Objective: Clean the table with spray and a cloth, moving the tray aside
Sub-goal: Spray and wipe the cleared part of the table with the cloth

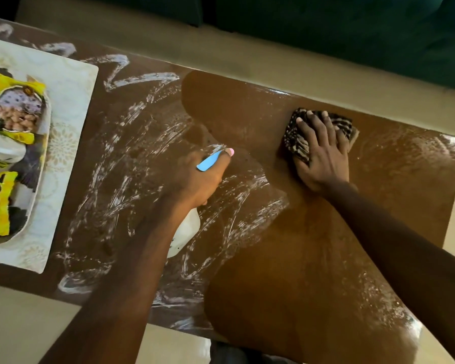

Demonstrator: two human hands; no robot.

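The left hand (pixel 197 177) grips a white plastic spray bottle with a blue trigger and a pink nozzle (pixel 185 229). Its fingers are curled around the neck, and the white body of the spray bottle shows under the wrist, just above the glossy brown wooden tabletop (pixel 300 258). The pink nozzle points away from the person, toward the far edge. The right hand (pixel 323 156) lies flat, with the fingers straight and a little spread, and it presses on a folded cloth with a dark and light striped pattern (pixel 292 140). The cloth is under the palm and the fingers, and it shows on the left side of the hand and beyond the fingertips. It rests on the tabletop near the far edge, on the right half. The two hands are near each other but apart, with the spray bottle to the left of the cloth. White foam streaks (pixel 121 153) cover the middle part of the tabletop around the left hand, and the surface around the cloth looks wet and smooth. A cream rectangular tray with a pale flower pattern (pixel 74 101) stands at the left end of the tabletop, well apart from both hands, and yellow snack packets (pixel 13 106) lie on it.
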